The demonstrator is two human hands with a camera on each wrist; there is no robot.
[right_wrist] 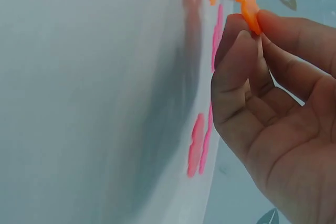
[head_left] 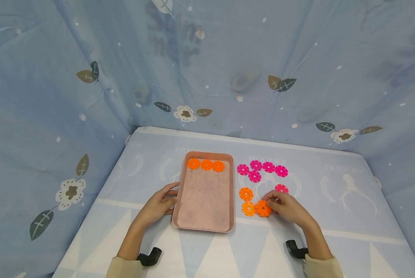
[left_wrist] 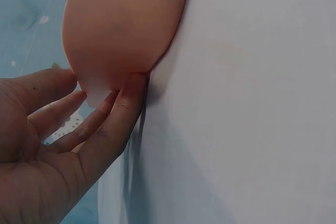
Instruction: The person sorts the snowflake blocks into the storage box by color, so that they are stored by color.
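My left hand [head_left: 159, 207] holds the left side of a pink tray [head_left: 204, 200]. In the left wrist view its thumb and fingertips sit against the tray's side wall and rim. My right hand [head_left: 286, 207] pinches an orange snowflake disc [head_left: 263, 208], a flat notched plastic round, by its right edge between thumb and fingers. That disc overlaps a second orange disc [head_left: 249, 209] on its left, and a third orange disc [head_left: 245, 194] lies just behind. Along the tray's far end, an orange disc [head_left: 193, 163] and two more sit in a row.
Several magenta snowflake discs [head_left: 268, 167] lie right of the tray's far end, with another magenta disc [head_left: 281, 188] partly behind my right hand. A patterned cloth [head_left: 346, 216] covers the table, and blue printed curtains [head_left: 228, 69] hang behind it. Black wrist mounts [head_left: 150, 256] show at both forearms.
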